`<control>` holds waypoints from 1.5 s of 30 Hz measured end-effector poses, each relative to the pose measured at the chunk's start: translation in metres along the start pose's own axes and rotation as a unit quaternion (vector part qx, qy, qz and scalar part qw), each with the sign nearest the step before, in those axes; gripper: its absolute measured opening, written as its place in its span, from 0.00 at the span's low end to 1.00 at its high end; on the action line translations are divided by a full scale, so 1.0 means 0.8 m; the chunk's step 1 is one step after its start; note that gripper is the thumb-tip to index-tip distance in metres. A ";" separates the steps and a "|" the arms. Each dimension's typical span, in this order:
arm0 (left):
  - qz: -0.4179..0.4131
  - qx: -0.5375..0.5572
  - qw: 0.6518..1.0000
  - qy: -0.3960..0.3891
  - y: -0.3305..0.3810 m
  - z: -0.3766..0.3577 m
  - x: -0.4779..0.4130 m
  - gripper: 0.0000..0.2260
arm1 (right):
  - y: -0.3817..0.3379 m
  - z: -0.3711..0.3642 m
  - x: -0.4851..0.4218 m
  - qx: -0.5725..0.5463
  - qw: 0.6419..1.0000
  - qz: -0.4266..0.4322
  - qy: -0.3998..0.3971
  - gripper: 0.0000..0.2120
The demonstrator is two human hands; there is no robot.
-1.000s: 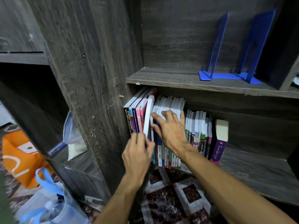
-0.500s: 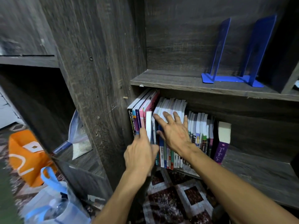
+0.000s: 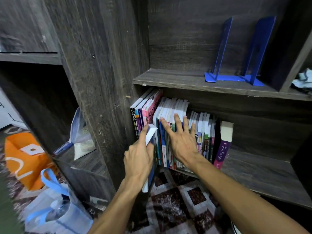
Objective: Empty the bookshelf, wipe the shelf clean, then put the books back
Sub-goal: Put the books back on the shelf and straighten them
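Lower shelf (image 3: 261, 174): your left grip (image 3: 138, 159) clamped on white-edged book (image 3: 151, 134), partly out; your right grip (image 3: 183, 144) apart, flat against book row (image 3: 205, 132).

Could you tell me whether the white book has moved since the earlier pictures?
Yes, the white book has slid forward out of the row of books.
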State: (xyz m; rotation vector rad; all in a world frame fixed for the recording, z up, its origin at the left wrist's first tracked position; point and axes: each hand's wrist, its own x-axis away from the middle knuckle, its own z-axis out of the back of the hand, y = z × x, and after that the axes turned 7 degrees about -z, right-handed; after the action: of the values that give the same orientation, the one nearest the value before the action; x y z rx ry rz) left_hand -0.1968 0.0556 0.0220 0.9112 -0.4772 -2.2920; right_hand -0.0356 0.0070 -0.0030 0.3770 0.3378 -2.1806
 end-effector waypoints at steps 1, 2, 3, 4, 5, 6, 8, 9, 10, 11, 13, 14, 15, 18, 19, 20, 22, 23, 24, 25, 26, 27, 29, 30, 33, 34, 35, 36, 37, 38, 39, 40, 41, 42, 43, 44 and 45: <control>0.005 0.005 1.000 0.005 0.003 0.007 0.003 0.25 | -0.001 0.002 -0.003 0.005 1.000 0.003 -0.010 0.51; 0.011 0.007 1.000 0.011 0.006 0.014 0.006 0.24 | -0.001 0.004 -0.004 0.010 1.000 0.004 -0.023 0.50; 0.017 0.004 1.000 0.016 0.012 0.024 0.011 0.24 | -0.002 0.005 -0.005 0.016 0.999 0.004 -0.036 0.50; 0.019 -0.002 1.000 0.019 0.018 0.033 0.016 0.23 | -0.002 0.006 -0.005 0.021 0.999 0.003 -0.047 0.51; 0.018 -0.011 1.000 0.020 0.024 0.042 0.021 0.23 | -0.002 0.007 -0.004 0.023 0.998 0.002 -0.054 0.52; 0.014 -0.018 1.000 0.020 0.028 0.053 0.024 0.23 | -0.002 0.010 -0.004 0.027 0.998 0.003 -0.062 0.53; 0.008 -0.029 0.999 0.026 0.037 0.076 0.033 0.22 | 0.000 0.016 -0.005 0.028 0.997 0.016 -0.074 0.56; 0.002 -0.034 0.999 0.030 0.040 0.088 0.038 0.22 | 0.002 0.020 -0.005 0.026 0.996 0.026 -0.081 0.56; -0.005 -0.037 0.999 0.035 0.044 0.100 0.044 0.22 | 0.005 0.022 -0.006 0.019 0.995 0.033 -0.090 0.57; -0.011 -0.036 0.998 0.041 0.048 0.111 0.049 0.22 | 0.007 0.023 -0.007 0.011 0.995 0.034 -0.098 0.57; -0.006 -0.030 0.998 0.061 0.053 0.127 0.053 0.21 | 0.006 0.023 -0.009 -0.006 0.995 0.019 -0.100 0.53; 0.000 -0.028 0.997 0.071 0.051 0.129 0.050 0.21 | 0.002 0.022 -0.008 -0.018 0.996 0.006 -0.088 0.47; 0.006 -0.027 0.997 0.076 0.048 0.128 0.045 0.21 | -0.005 0.021 -0.005 -0.029 0.997 0.000 -0.065 0.40; 0.003 -0.046 0.996 0.071 0.043 0.120 0.037 0.21 | -0.033 0.019 0.007 -0.047 0.997 0.052 0.040 0.25; -0.005 -0.056 0.996 0.063 0.042 0.116 0.037 0.22 | -0.043 0.022 0.008 -0.067 0.995 0.050 0.051 0.22; -0.010 -0.061 0.996 0.057 0.042 0.113 0.039 0.22 | -0.050 0.024 0.007 -0.087 0.995 0.037 0.039 0.20; -0.003 -0.058 0.997 0.058 0.040 0.111 0.039 0.23 | -0.057 0.023 0.002 -0.081 0.997 0.017 -0.006 0.18; 0.000 -0.057 0.997 0.057 0.038 0.111 0.039 0.23 | -0.060 0.020 0.000 -0.090 0.995 0.005 -0.037 0.18; -0.002 -0.058 0.997 0.053 0.037 0.111 0.038 0.23 | -0.061 0.016 -0.001 -0.118 0.991 -0.010 -0.067 0.16; -0.008 -0.063 0.997 0.045 0.036 0.112 0.039 0.23 | -0.061 0.009 -0.001 -0.143 0.985 -0.027 -0.092 0.13; -0.015 -0.065 0.997 0.039 0.036 0.113 0.040 0.23 | -0.059 0.001 -0.003 -0.154 0.981 -0.043 -0.112 0.10; -0.018 -0.065 0.997 0.033 0.037 0.116 0.042 0.23 | -0.057 -0.008 -0.004 -0.157 0.977 -0.062 -0.129 0.09; -0.008 -0.049 0.998 0.026 0.045 0.126 0.046 0.23 | -0.053 -0.026 -0.004 -0.168 0.969 -0.092 -0.154 0.11; 0.000 -0.042 0.999 0.027 0.048 0.130 0.048 0.23 | -0.054 -0.032 -0.003 -0.176 0.966 -0.094 -0.162 0.11; 0.001 -0.052 0.998 0.041 0.053 0.140 0.051 0.22 | -0.063 -0.043 -0.001 -0.200 0.963 -0.085 -0.161 0.11; -0.002 -0.057 0.997 0.044 0.052 0.142 0.050 0.22 | -0.066 -0.044 -0.002 -0.204 0.963 -0.083 -0.157 0.12; -0.004 -0.061 0.997 0.044 0.050 0.144 0.049 0.22 | -0.069 -0.044 -0.004 -0.209 0.962 -0.088 -0.150 0.13; -0.006 -0.063 0.997 0.044 0.047 0.147 0.048 0.22 | -0.071 -0.045 -0.007 -0.210 0.963 -0.088 -0.143 0.13; -0.008 -0.064 0.997 0.045 0.045 0.150 0.048 0.22 | -0.072 -0.047 -0.010 -0.206 0.965 -0.083 -0.140 0.13; -0.010 -0.067 0.997 0.046 0.044 0.155 0.049 0.22 | -0.072 -0.049 -0.012 -0.201 0.967 -0.076 -0.141 0.12; -0.011 -0.071 0.996 0.048 0.043 0.160 0.051 0.22 | -0.071 -0.048 -0.012 -0.196 0.968 -0.071 -0.143 0.12; -0.010 -0.074 0.996 0.051 0.042 0.165 0.053 0.22 | -0.069 -0.047 -0.011 -0.193 0.969 -0.059 -0.143 0.13; -0.008 -0.076 0.996 0.054 0.041 0.170 0.054 0.22 | -0.066 -0.046 -0.011 -0.196 0.968 -0.045 -0.151 0.14; -0.008 -0.077 0.996 0.053 0.039 0.172 0.054 0.22 | -0.063 -0.044 -0.011 -0.198 0.967 -0.029 -0.160 0.16; -0.009 -0.079 0.996 0.048 0.036 0.173 0.054 0.22 | -0.061 -0.040 -0.009 -0.190 0.967 -0.014 -0.169 0.16; -0.011 -0.082 0.996 0.040 0.036 0.172 0.054 0.21 | -0.060 -0.039 -0.009 -0.170 0.971 0.001 -0.167 0.16; -0.013 -0.086 0.996 0.035 0.036 0.170 0.053 0.21 | -0.059 -0.040 -0.008 -0.147 0.976 0.011 -0.159 0.17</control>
State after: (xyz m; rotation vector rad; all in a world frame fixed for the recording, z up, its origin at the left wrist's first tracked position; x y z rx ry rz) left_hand -0.3061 0.0198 0.1110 0.9125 -0.2348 -2.2762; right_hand -0.0651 0.0512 -0.0246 -0.1317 0.4658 -2.0867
